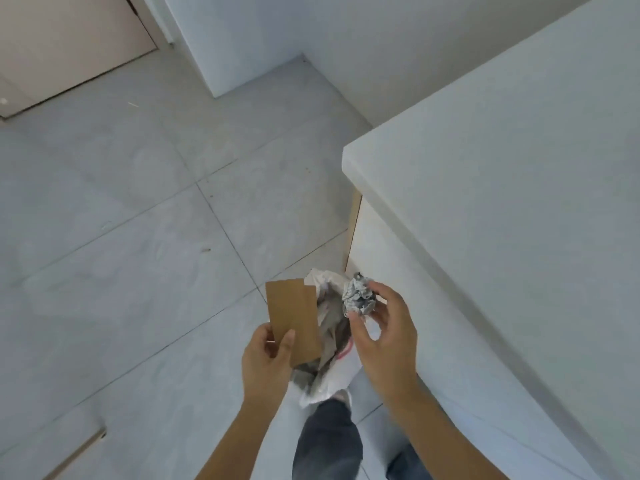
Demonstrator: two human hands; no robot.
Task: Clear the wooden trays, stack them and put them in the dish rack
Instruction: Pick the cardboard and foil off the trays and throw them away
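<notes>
My left hand (268, 358) pinches two flat brown cardboard pieces (296, 320), held upright and overlapping. My right hand (384, 329) holds a crumpled grey-white paper ball (358, 296) at its fingertips. Both hands hover over a white plastic bag (329, 375) that lies open on the floor beside the counter, with grey crumpled waste inside it. No wooden tray and no dish rack show in this view.
A white counter (502, 168) fills the right side, its corner just above my right hand. Grey floor tiles (121, 237) spread to the left. My legs in dark jeans (325, 445) stand below the bag. A door (52, 46) is far left.
</notes>
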